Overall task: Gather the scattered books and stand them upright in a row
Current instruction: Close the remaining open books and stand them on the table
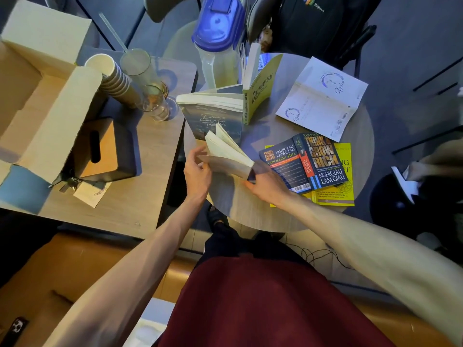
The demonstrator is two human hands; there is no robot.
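Note:
On the round table [250, 211] I hold a small cream paperback [229, 156], its pages fanned open, between both hands. My left hand [196, 175] grips its left cover edge; my right hand [265, 185] grips its spine end. Behind it stands a dark blue-grey book [213, 116], and a yellow-green book [261, 88] stands splayed open beside it. A white book [323, 98] lies open face down at the back right. A dark "Think and Grow Rich" book [304, 162] lies open face down on a yellow book [344, 181].
A clear jug with a blue lid [218, 43] stands behind the books. On the left table [130, 196] are an open cardboard box [42, 96], stacked paper cups [112, 76], glasses [150, 96] and a wooden tissue box [100, 149]. A black backpack [313, 23] sits on a chair.

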